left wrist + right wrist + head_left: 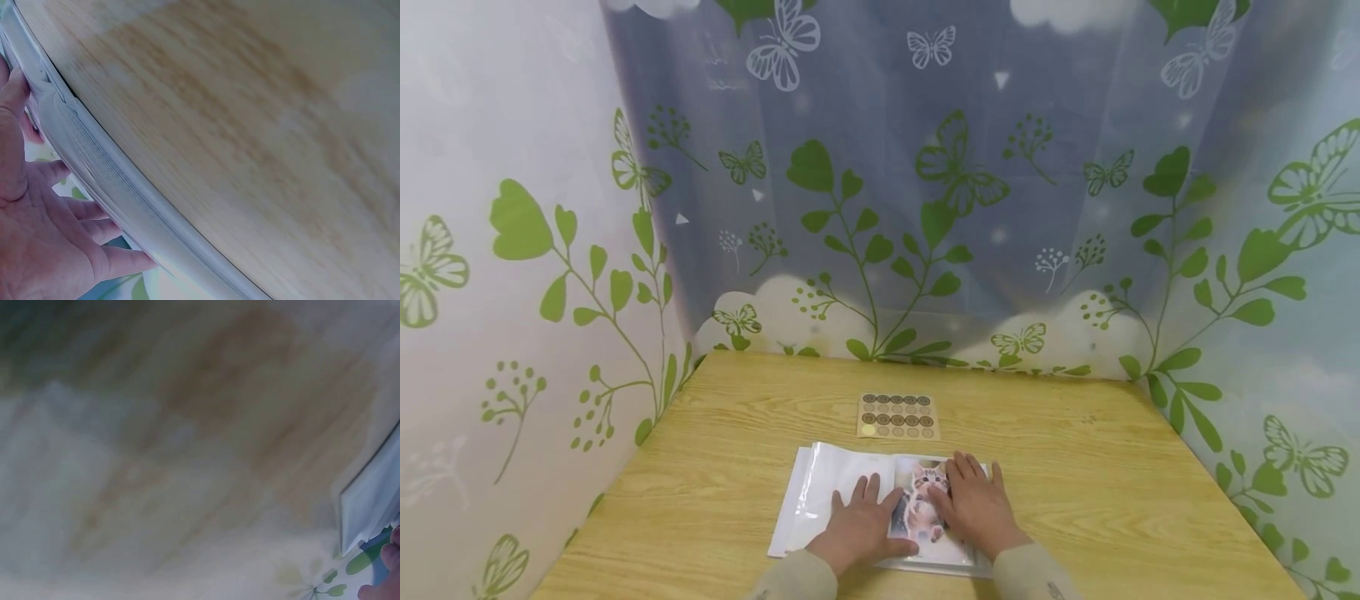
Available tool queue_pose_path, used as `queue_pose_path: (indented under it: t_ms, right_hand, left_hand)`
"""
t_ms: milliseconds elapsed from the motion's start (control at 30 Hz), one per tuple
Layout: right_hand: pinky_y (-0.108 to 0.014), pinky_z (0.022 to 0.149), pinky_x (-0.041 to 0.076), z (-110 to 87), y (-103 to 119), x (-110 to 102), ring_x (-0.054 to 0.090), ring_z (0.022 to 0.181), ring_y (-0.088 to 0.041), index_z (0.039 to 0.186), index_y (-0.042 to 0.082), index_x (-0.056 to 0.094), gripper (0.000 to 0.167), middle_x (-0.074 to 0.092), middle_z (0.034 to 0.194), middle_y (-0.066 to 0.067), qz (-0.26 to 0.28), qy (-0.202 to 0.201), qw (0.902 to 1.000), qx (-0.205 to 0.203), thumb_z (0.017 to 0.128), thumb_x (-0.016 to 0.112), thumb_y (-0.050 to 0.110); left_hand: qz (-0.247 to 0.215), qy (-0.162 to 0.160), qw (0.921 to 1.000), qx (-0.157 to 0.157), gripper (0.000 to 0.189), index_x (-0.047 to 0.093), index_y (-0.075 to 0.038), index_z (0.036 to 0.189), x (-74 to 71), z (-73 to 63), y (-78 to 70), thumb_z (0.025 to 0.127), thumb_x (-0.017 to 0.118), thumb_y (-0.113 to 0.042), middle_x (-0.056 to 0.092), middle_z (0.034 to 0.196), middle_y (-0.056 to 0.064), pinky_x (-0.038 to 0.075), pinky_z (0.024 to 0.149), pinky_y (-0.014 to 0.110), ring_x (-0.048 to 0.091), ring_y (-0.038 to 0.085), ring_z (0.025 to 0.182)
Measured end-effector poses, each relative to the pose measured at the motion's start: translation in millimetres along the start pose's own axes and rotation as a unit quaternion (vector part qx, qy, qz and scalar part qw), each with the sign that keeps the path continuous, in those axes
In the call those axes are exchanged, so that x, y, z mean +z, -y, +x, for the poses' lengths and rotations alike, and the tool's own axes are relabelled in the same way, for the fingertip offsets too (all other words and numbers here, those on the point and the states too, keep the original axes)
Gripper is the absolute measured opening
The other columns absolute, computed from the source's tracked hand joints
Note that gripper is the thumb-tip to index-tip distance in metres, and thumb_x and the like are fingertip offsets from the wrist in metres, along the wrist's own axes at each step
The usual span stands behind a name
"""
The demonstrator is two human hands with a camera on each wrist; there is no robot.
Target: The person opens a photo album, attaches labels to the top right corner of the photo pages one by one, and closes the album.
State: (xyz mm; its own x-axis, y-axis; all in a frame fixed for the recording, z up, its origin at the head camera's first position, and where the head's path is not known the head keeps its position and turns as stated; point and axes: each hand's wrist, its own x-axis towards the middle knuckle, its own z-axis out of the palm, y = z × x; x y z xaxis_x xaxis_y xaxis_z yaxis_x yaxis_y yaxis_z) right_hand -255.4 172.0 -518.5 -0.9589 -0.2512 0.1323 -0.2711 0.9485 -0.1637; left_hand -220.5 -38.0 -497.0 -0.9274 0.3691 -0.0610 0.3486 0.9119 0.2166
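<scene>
An open album (827,492) with white pages and clear plastic sleeves lies near the table's front edge. Its right page shows a picture of a kitten (922,518), partly covered by both hands. My left hand (859,527) rests around the middle fold, fingers spread, its thumb along the lower part of the right page. My right hand (983,505) lies over the picture's right side with fingers extended. In the left wrist view, the left hand (56,237) reaches across the album's thick edge of stacked sleeves (106,150). Only fingertips and an album corner (365,503) show in the right wrist view.
Behind the album lies a tan sheet of round stickers (898,410), with one yellow circle at its lower left corner. The wood-grain table (1090,483) meets curtains (880,250) printed with leaves and butterflies at the back and both sides.
</scene>
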Motion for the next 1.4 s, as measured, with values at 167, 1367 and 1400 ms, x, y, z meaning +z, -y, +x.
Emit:
queue_pose_path:
  t_ms: [167,1367,1400]
  right_hand:
    - [-0.067,0.113,0.015,-3.4,-3,0,0.035,0.14,-0.04,0.144,-0.001,0.046,0.069,0.038,0.152,-0.023,-0.006,-0.007,0.9999,0.012,0.102,0.043,0.053]
    - [-0.068,0.114,0.013,-19.2,7,-4,0.033,0.142,-0.039,0.148,0.0,0.042,0.068,0.037,0.155,-0.019,0.014,0.021,0.9997,-0.001,0.102,0.043,0.051]
    - [-0.068,0.114,0.013,-19.1,6,-4,0.033,0.142,-0.039,0.148,0.0,0.042,0.069,0.037,0.155,-0.019,0.014,0.021,0.9997,0.0,0.102,0.044,0.051]
  left_hand:
    - [0.003,0.004,1.0,-0.002,0.089,0.047,-0.017,0.148,0.1,0.3,0.7,0.08,0.063,-0.071,0.035,0.154,0.022,0.029,0.107,0.07,0.032,0.041,0.142]
    - [-0.006,0.019,0.9998,-0.005,0.089,0.046,-0.016,0.149,-2.8,0.5,-1.1,0.08,0.063,-0.071,0.033,0.155,0.022,0.027,0.107,0.07,0.03,0.041,0.143]
    - [-0.005,0.019,0.9998,-0.005,0.089,0.046,-0.016,0.149,-2.8,0.7,-1.3,0.08,0.063,-0.071,0.033,0.155,0.022,0.027,0.107,0.07,0.03,0.041,0.143]
